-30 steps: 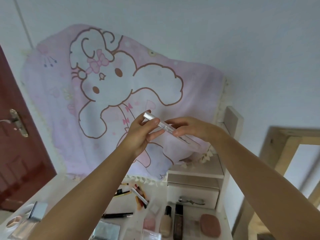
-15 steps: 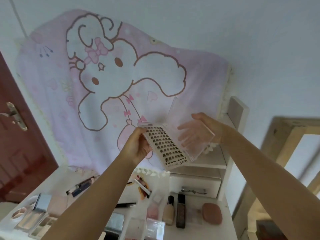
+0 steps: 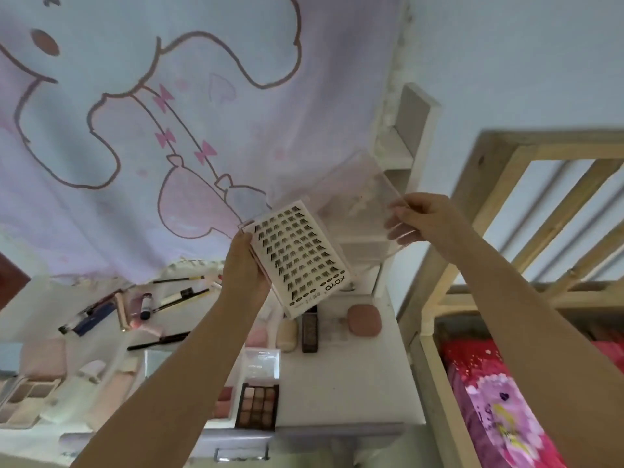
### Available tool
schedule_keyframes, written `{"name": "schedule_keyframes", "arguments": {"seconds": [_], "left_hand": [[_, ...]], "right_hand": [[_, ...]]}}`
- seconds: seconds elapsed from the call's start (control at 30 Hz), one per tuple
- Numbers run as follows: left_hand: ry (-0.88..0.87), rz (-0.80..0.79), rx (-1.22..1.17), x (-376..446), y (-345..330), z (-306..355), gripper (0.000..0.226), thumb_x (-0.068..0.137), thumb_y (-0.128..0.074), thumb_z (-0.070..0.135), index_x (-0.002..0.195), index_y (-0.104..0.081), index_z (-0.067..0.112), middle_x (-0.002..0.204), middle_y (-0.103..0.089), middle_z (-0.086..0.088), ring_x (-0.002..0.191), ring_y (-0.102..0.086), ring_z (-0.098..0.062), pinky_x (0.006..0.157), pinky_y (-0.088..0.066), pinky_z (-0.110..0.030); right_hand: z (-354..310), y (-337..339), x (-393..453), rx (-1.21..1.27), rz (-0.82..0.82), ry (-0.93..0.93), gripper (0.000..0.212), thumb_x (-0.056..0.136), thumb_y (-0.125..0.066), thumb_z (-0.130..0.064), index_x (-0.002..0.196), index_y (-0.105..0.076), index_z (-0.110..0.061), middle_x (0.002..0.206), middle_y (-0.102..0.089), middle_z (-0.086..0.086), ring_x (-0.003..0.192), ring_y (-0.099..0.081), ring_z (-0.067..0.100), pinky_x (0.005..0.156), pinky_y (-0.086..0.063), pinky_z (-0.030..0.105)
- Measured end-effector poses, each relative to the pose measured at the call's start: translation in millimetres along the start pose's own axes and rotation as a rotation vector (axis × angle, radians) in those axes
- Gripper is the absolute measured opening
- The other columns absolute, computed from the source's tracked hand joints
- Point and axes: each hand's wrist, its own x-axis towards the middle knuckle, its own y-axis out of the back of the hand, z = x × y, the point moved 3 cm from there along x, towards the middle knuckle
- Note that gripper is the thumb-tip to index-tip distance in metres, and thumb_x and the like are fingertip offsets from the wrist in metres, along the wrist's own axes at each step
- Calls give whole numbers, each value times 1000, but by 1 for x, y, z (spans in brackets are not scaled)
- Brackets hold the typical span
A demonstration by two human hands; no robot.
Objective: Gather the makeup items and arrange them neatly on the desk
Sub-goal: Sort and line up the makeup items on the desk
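A clear false-lash case [image 3: 302, 261] is held open in the air above the white desk [image 3: 364, 376]. My left hand [image 3: 244, 275] grips the tray half with its rows of dark lashes from the left edge. My right hand [image 3: 417, 217] pinches the far corner of the transparent lid [image 3: 358, 204], swung up and to the right. On the desk below lie an eyeshadow palette [image 3: 257, 406], a pink round compact [image 3: 364, 320], two foundation bottles [image 3: 309, 332], several pencils and brushes [image 3: 180, 295], and pale palettes [image 3: 27, 396] at the left.
A pink cartoon cloth [image 3: 135, 130] hangs on the wall behind the desk. A small white shelf unit [image 3: 410, 130] stands at the desk's back right. A wooden bed frame [image 3: 506, 204] with pink bedding [image 3: 499, 410] is on the right.
The shut case was opened: my right hand swung the lid up and right, then slid out to its corner. The view tilted down and right, showing more of the desk and bed.
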Motion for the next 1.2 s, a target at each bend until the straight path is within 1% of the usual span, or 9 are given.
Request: {"name": "schedule_keyframes", "arguments": {"seconds": [0.1,0.23,0.37,0.5,0.63,0.73,0.83,0.97,1.2], "left_hand": [[209,-19,153,-19,32,-46,25,96,-36,12,87,-59,11,69,-72,-1,64,-69,-12,53,-56,-24],[546,-35,368,-56,88,-106,15,90,-49,3,83,-61,2,82,-69,-12,70,-70,-17,62,-58,-25],[641,52,429,-89,109,-155,27,83,-56,-10,103,-55,7,86,-65,-16,67,-67,-20,64,-59,-26],[710,-12,683,-110,109,-191,29,80,-64,-2,104,-50,7,78,-63,-8,61,-65,-15,60,-57,-23],[694,-125,1144,-117,109,-215,33,76,-73,20,94,-46,13,74,-56,0,51,-53,-10,47,-46,-19],[624,-172,1365,-117,107,-225,34,74,-73,31,88,-45,18,84,-57,5,63,-55,-8,47,-41,-11],[571,-197,1493,-116,106,-231,37,74,-72,35,87,-42,18,87,-55,5,74,-53,-10,50,-35,-9],[555,-348,1658,-115,102,-242,40,78,-67,38,100,-46,13,106,-61,-3,94,-60,-18,70,-46,-24],[506,-395,1743,-109,94,-248,42,80,-63,41,108,-47,15,108,-62,-1,94,-61,-17,74,-48,-24]], "right_hand": [[39,2,-14,-36,6,-73,20,93,-45,0,88,-60,-13,71,-65,5,50,-63,7,50,-54,17],[102,-12,-26,-112,-99,-282,17,92,-47,0,95,-61,-7,68,-62,5,53,-60,11,56,-52,19],[155,-33,-30,-282,-262,-394,20,91,-48,-1,97,-62,-13,71,-63,1,62,-56,13,60,-48,17],[196,-52,-29,-372,-394,-460,19,90,-51,-4,103,-65,-8,71,-60,0,60,-50,12,57,-40,19],[221,-60,-25,-469,-476,-454,22,91,-51,-9,107,-64,-3,81,-61,6,72,-52,18,61,-38,19],[229,-59,-19,-542,-472,-417,23,91,-50,-13,108,-64,-6,81,-61,2,75,-53,17,62,-39,17],[232,-55,-11,-618,-476,-414,24,92,-49,-17,107,-64,-6,82,-64,3,72,-55,15,61,-41,18],[235,-55,-2,-920,-534,-338,34,96,-37,-19,106,-63,-1,107,-65,15,100,-58,27,83,-42,31],[246,-58,12,-1007,-596,-307,37,97,-33,-25,109,-62,-4,110,-63,13,100,-57,27,73,-37,26]]}}
